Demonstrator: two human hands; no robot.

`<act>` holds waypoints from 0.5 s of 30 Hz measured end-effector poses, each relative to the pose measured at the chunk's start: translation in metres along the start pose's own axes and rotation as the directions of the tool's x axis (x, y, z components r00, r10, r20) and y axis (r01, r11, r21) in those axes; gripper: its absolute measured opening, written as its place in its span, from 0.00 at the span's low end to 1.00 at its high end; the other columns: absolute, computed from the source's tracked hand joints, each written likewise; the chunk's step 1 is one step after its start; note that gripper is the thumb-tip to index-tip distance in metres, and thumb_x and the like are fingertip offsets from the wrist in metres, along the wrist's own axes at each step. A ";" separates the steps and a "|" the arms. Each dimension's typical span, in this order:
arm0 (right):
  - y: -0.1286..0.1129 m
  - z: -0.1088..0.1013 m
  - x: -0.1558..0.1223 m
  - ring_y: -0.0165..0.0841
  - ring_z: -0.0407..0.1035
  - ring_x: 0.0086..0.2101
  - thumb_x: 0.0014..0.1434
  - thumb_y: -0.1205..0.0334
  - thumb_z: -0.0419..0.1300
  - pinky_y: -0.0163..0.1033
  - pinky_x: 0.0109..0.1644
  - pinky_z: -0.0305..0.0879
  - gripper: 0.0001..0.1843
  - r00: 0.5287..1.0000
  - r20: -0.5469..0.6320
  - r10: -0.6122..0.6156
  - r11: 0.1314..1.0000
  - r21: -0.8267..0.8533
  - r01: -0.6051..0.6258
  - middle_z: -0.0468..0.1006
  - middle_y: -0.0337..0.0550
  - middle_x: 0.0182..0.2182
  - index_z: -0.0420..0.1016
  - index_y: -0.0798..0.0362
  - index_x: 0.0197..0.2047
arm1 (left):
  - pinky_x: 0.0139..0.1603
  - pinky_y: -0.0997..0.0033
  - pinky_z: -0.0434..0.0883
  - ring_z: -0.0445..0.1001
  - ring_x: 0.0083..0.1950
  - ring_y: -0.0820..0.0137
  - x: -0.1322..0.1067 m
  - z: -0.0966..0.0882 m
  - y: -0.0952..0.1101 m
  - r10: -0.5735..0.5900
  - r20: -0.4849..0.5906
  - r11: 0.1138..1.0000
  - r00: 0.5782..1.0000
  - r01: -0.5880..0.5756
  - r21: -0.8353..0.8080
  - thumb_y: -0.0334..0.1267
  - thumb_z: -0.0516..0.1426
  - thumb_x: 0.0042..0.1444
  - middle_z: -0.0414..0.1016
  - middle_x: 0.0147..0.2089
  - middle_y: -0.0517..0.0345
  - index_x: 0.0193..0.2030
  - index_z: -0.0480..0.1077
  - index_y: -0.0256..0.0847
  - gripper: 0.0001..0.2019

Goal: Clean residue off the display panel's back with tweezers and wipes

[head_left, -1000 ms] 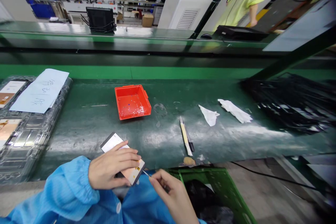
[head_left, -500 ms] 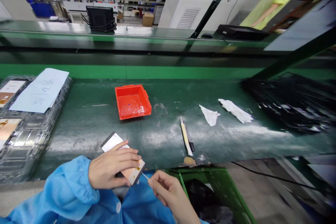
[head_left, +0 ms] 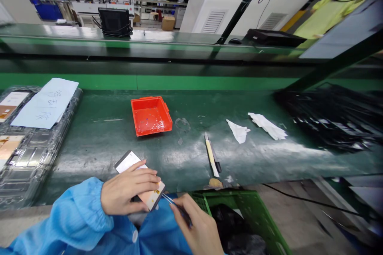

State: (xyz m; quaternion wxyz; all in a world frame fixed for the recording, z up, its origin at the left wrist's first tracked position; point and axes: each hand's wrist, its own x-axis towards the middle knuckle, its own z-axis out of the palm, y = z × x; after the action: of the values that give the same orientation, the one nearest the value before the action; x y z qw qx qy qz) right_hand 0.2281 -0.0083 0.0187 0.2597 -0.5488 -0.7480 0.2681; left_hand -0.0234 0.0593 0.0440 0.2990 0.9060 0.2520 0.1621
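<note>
My left hand (head_left: 133,189) lies across a flat phone screen panel (head_left: 129,161), its thumb on the near edge and its fingers over the face, gripping it at the table's front edge. The panel is tilted, white at its far end and copper-coloured near me, with dark end strips. In my right hand (head_left: 199,223) is a pair of thin tweezers (head_left: 183,212), pinched between thumb and fingers. Their tips come up to the panel's near right corner; whether they touch it I cannot tell. My left palm hides the middle of the panel.
A red bin (head_left: 151,117) stands on the green table (head_left: 98,147). A craft knife (head_left: 211,153) and white wipes (head_left: 266,125) lie right. Clear trays (head_left: 32,163) with panels and a handwritten paper (head_left: 46,103) are left. A green crate (head_left: 254,215) with black bags sits below the edge.
My right hand has turned and drawn slightly back, and more of the tweezers shows now. My left hand and the panel have stayed put. A person in yellow behind has moved right.
</note>
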 end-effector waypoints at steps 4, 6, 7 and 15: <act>-0.002 0.000 0.000 0.30 0.70 0.25 0.68 0.56 0.50 0.30 0.28 0.64 0.13 1.000 -0.007 -0.026 0.997 -0.067 0.025 0.72 0.39 0.27 0.69 0.50 0.34 | 0.72 0.50 0.40 0.59 0.67 0.60 0.000 0.000 -0.002 -0.002 0.029 1.000 1.000 0.002 0.015 0.44 0.57 0.61 0.65 0.64 0.50 0.66 0.57 0.42 0.28; -0.004 0.000 0.000 0.29 0.69 0.24 0.68 0.57 0.49 0.30 0.28 0.63 0.13 1.000 -0.005 -0.017 0.999 -0.049 0.017 0.72 0.39 0.27 0.69 0.50 0.33 | 0.72 0.50 0.39 0.59 0.68 0.60 0.000 0.000 -0.002 -0.005 0.035 1.000 0.999 0.005 0.017 0.44 0.57 0.61 0.65 0.64 0.51 0.66 0.57 0.42 0.28; -0.004 0.000 0.000 0.29 0.69 0.25 0.68 0.56 0.49 0.30 0.28 0.63 0.13 1.000 -0.002 -0.007 1.000 -0.028 0.007 0.72 0.39 0.27 0.69 0.50 0.33 | 0.72 0.50 0.39 0.59 0.68 0.60 0.000 0.000 -0.002 -0.007 0.034 1.000 0.999 0.006 0.017 0.44 0.57 0.61 0.65 0.64 0.51 0.66 0.57 0.42 0.28; 0.004 0.002 0.007 0.28 0.62 0.24 0.64 0.50 0.55 0.31 0.27 0.58 0.18 0.953 0.191 0.235 0.913 0.292 -0.284 0.65 0.34 0.22 0.66 0.52 0.27 | 0.72 0.49 0.39 0.59 0.67 0.60 -0.001 0.001 -0.001 -0.002 0.018 1.000 1.000 0.002 0.017 0.44 0.57 0.61 0.66 0.64 0.50 0.66 0.57 0.42 0.28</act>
State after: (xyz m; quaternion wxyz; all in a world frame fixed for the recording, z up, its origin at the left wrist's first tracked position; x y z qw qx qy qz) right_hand 0.2270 -0.0005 0.0153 0.2486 -0.5726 -0.6331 0.4578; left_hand -0.0239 0.0593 0.0428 0.2935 0.9097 0.2517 0.1514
